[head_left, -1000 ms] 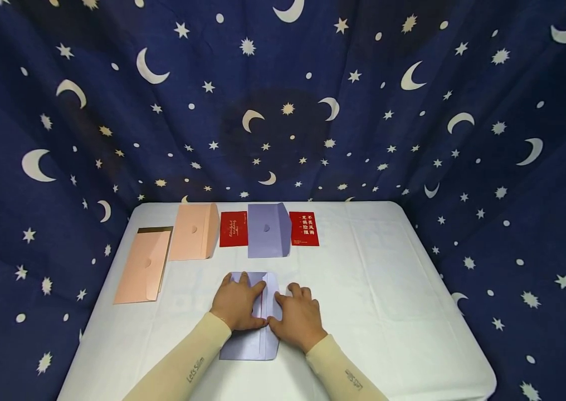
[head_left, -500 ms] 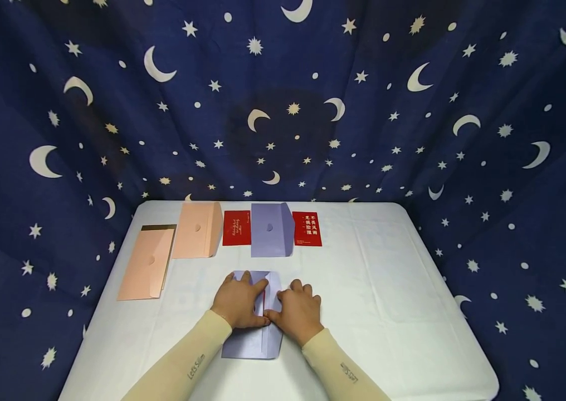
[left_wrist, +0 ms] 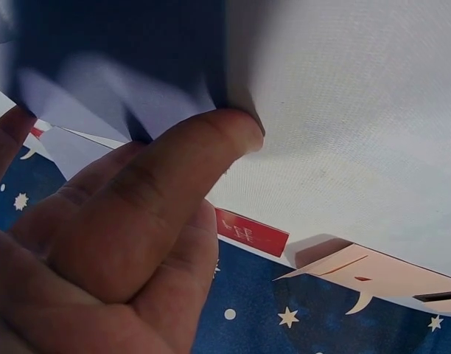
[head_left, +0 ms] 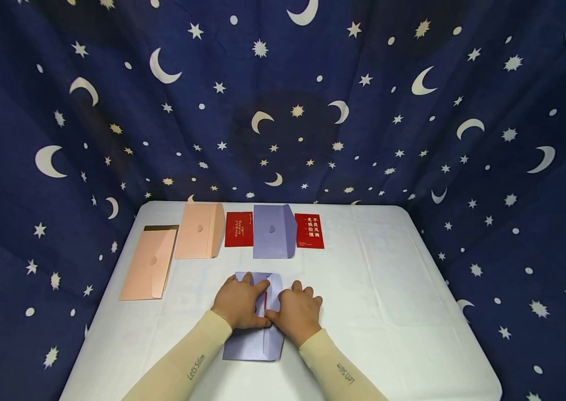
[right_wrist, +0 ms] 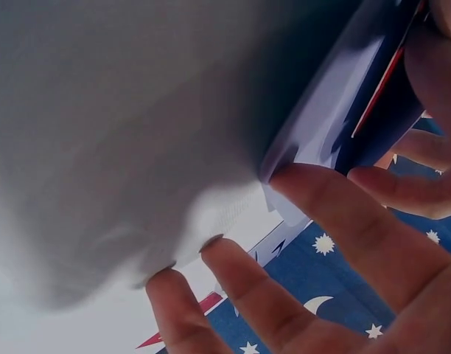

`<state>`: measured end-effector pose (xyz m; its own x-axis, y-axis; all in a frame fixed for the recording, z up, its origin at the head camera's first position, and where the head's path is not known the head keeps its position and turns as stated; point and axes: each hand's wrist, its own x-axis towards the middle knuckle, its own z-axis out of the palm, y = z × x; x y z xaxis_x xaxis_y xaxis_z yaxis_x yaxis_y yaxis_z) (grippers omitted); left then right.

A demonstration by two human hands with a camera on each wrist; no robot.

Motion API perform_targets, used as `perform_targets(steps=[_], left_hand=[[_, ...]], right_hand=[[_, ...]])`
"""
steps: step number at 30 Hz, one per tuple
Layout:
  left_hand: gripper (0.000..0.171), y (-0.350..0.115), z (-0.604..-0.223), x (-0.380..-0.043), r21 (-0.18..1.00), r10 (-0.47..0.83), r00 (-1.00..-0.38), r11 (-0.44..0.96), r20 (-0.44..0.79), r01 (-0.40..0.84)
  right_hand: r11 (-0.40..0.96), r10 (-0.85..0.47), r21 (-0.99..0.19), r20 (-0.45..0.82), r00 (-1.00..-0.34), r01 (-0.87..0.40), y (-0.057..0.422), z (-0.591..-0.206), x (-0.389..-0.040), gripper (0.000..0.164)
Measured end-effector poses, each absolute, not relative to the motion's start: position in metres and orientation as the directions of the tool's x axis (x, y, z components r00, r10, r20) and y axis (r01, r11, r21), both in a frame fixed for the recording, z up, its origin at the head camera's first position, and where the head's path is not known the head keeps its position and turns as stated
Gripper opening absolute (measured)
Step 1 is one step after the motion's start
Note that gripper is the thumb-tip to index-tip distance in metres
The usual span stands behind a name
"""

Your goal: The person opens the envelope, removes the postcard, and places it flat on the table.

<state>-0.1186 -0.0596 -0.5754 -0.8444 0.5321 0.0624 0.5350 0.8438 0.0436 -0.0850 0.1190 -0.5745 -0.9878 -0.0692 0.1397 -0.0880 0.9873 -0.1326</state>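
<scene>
A purple envelope [head_left: 250, 345] lies near the table's front, its flap [head_left: 274, 342] spread out to the right. A narrow strip of a red card [head_left: 265, 301] shows at the envelope's opening. My left hand [head_left: 238, 301] rests on the envelope with fingers spread; in the left wrist view one fingertip [left_wrist: 244, 133] touches the envelope's edge. My right hand [head_left: 298, 312] holds the flap side, its thumb close to my left thumb. In the right wrist view a fingertip [right_wrist: 284, 175] is against the flap's edge, and other fingertips touch the tablecloth.
Along the back of the white table [head_left: 388, 301] lie a pink envelope [head_left: 195, 234], a red card with script [head_left: 238, 236], another purple envelope [head_left: 270, 245] and a red card with characters [head_left: 310, 238]. Another pink envelope [head_left: 147, 273] lies at left. A starry curtain [head_left: 313, 111] surrounds the table.
My right hand has shifted slightly left, its thumb farther over the envelope's opening. My left hand stays on the envelope. The head view has shifted slightly.
</scene>
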Motion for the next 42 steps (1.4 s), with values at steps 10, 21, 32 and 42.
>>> perform_targets(steps=[10, 21, 32, 42], left_hand=[[0.101, -0.059, -0.575, -0.117, 0.041, 0.529, -0.846, 0.845, 0.065, 0.532], [0.101, -0.058, -0.572, -0.117, 0.022, 0.534, -0.843, 0.844, 0.061, 0.536], [0.1, -0.059, -0.573, -0.117, 0.013, 0.549, -0.83, 0.833, 0.094, 0.553], [0.099, -0.059, -0.575, -0.118, 0.018, 0.534, -0.843, 0.844, 0.064, 0.536]], right_hand=[[0.991, -0.077, -0.094, 0.156, -0.985, -0.092, 0.117, -0.579, -0.085, 0.052], [0.991, -0.1, -0.066, 0.174, -0.98, -0.113, 0.12, -0.585, -0.084, 0.066], [0.988, -0.09, -0.106, 0.163, -0.982, -0.108, 0.128, -0.586, -0.082, 0.08], [0.961, -0.088, -0.245, 0.177, -0.98, -0.13, 0.137, -0.588, -0.082, 0.057]])
